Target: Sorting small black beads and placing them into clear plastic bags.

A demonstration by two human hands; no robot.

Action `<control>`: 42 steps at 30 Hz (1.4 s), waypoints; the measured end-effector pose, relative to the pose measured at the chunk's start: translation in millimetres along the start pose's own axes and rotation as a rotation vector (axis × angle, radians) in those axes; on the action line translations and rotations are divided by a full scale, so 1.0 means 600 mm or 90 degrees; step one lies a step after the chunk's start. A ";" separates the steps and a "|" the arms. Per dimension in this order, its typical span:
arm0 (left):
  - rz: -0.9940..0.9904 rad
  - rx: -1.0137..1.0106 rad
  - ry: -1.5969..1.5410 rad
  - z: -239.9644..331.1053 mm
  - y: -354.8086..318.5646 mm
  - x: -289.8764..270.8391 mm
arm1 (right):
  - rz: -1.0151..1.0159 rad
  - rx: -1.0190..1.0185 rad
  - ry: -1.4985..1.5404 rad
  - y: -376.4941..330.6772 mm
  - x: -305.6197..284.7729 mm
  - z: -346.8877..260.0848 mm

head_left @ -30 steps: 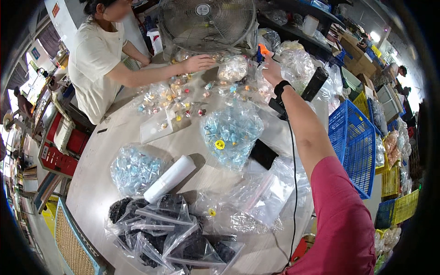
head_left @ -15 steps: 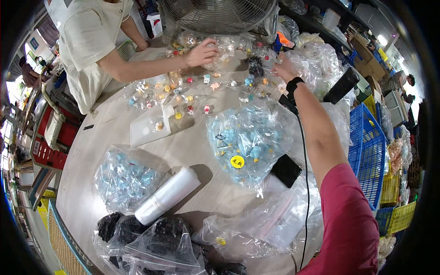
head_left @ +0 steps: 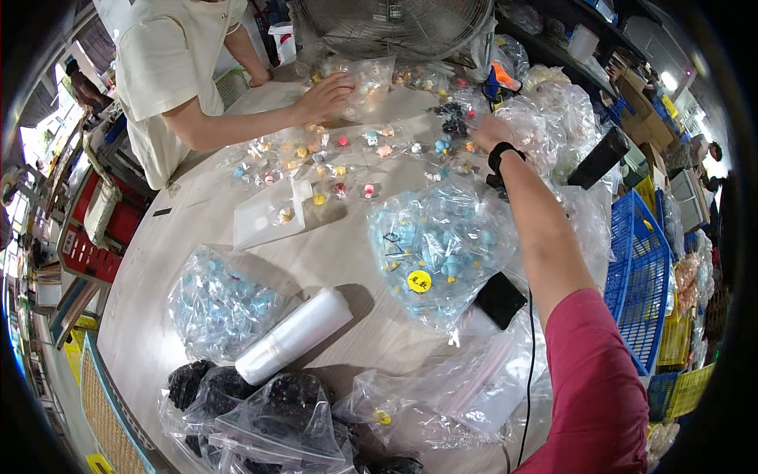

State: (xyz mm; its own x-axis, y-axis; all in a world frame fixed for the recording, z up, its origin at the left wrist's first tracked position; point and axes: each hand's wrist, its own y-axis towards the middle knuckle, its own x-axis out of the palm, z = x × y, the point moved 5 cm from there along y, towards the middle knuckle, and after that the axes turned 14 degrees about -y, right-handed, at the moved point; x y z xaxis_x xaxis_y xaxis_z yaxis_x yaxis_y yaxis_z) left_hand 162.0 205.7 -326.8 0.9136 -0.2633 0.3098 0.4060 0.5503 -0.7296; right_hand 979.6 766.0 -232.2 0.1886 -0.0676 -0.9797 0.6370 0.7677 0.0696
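Observation:
My right hand (head_left: pixel 491 131), with a black band on its wrist, reaches to the far right of the table. Its fingers point down beside a small black bundle (head_left: pixel 452 118) and a small orange toy (head_left: pixel 471 147); they are too blurred to show any grip. Several small figures, among them a blue one (head_left: pixel 442 146), lie near it. Closer to me sits a big clear bag of light-blue toys (head_left: pixel 442 237) with a round yellow sticker (head_left: pixel 419 281). My left hand is out of view.
Across the table a person in a cream shirt rests a hand (head_left: pixel 325 98) by a clear bag (head_left: pixel 371 83). A fan (head_left: pixel 395 24) stands behind. Nearer lie a translucent bin (head_left: pixel 264 225), a plastic roll (head_left: pixel 294 336), bagged black items (head_left: pixel 292 403) and a black cable (head_left: pixel 530 371).
My right hand has come down and slightly nearer, toward the small toys. The other person's hand has shifted a little left. The whole view has moved slightly.

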 end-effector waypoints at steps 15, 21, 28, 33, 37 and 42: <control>-0.085 0.107 0.004 -0.057 -0.080 0.062 | 0.307 -0.089 -0.151 -0.031 0.001 -0.027; -0.016 0.013 -0.046 -0.070 -0.075 0.047 | 0.289 0.055 0.408 -0.001 -0.006 0.065; 0.319 -0.152 -0.195 0.010 -0.068 0.177 | 0.223 -0.134 1.122 -0.002 -0.056 -0.024; 0.290 -0.238 -0.158 0.017 -0.050 0.115 | 0.142 -0.072 1.100 -0.048 -0.147 0.079; 0.297 -0.186 -0.106 -0.027 -0.046 0.096 | 0.002 -0.196 1.138 -0.074 -0.229 0.056; 0.309 -0.121 -0.173 -0.019 -0.052 0.115 | -0.127 -0.388 1.014 -0.201 -0.332 -0.072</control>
State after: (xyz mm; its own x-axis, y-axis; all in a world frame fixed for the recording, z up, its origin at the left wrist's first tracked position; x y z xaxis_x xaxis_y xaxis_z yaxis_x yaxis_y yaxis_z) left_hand 212.2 161.4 -289.3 0.9770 0.2092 0.0404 -0.0476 0.3993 -0.9156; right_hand 832.9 714.6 -53.5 -0.9644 0.1768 -0.1965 0.1308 0.9652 0.2263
